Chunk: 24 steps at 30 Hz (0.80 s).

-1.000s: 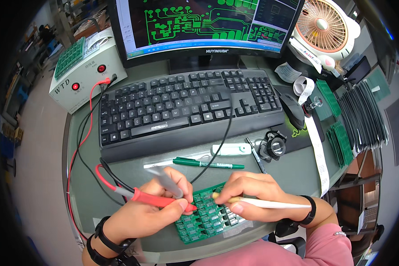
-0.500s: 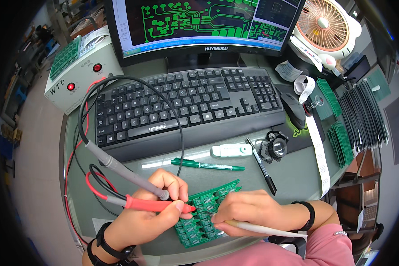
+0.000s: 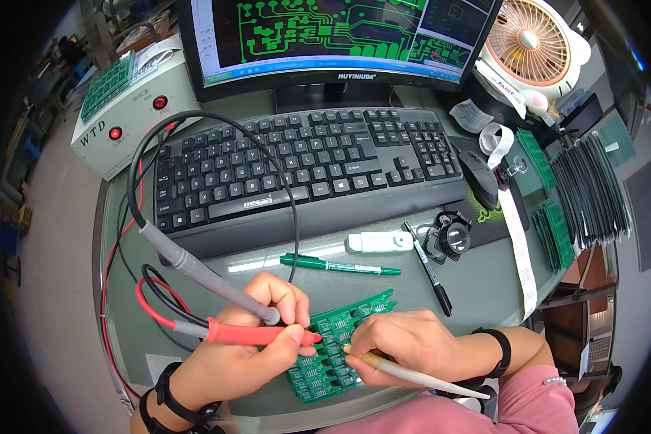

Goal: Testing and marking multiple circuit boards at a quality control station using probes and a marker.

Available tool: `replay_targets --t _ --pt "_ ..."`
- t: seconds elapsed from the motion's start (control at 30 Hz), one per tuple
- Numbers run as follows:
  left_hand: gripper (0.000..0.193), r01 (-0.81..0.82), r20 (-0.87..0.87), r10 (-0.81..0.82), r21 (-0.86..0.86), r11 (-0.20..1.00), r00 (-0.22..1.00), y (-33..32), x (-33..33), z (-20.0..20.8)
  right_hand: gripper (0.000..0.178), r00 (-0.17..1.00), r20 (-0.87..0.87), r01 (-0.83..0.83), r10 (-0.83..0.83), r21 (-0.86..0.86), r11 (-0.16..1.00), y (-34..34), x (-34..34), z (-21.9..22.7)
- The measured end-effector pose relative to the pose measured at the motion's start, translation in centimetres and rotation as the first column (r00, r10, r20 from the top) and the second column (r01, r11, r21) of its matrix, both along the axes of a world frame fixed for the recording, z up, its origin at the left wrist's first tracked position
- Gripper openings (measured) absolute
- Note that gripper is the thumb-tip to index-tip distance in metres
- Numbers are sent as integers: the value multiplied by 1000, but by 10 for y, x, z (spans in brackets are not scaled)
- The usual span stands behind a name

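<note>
My left hand (image 3: pixel 249 354) is closed around a red test probe (image 3: pixel 249 333), its tip over a green circuit board panel (image 3: pixel 318 376). A grey probe (image 3: pixel 202 271) on a black cable also passes into the same hand, its end by the curled fingers. My right hand (image 3: pixel 405 343) pinches a pale tapered stick-like tool (image 3: pixel 419 374). The tool's tan end is at the panel, close to the red tip, and its thin white end points back toward my body. Rows of small joined boards make up the panel, and my fingers hide parts of it.
Beyond the hands lie a green marker (image 3: pixel 340 265), a white stick-shaped case (image 3: pixel 380 241), a black pen (image 3: pixel 428 269) and a loupe (image 3: pixel 452 239). Behind them are a keyboard (image 3: pixel 304 166) and a monitor (image 3: pixel 282 81). Cables run left to a white box (image 3: pixel 134 126) with red lights.
The pale tool has turned in my right hand: its white end dips nearer my body and more of its tan end shows at the panel. My left hand has barely moved.
</note>
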<state>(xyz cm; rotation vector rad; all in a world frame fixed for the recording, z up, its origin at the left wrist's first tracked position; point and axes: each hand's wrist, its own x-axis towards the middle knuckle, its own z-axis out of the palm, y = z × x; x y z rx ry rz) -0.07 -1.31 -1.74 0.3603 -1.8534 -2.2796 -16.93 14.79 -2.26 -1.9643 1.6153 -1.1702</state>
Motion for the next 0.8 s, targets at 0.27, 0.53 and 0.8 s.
replay_targets --t 0.27,0.53,0.8 --pt "17 11 -2 -11 -1 1000 1000 0 0 0 20 1000 -27 9 -8 12 1000 1 0 0" --pt "18 11 2 -11 8 1000 1000 0 0 0 21 1000 -25 16 -16 -2 1000 0 1 0" --pt "17 9 -3 -9 -20 1000 1000 0 0 -2 21 1000 -28 13 -13 1 1000 0 1 -1"
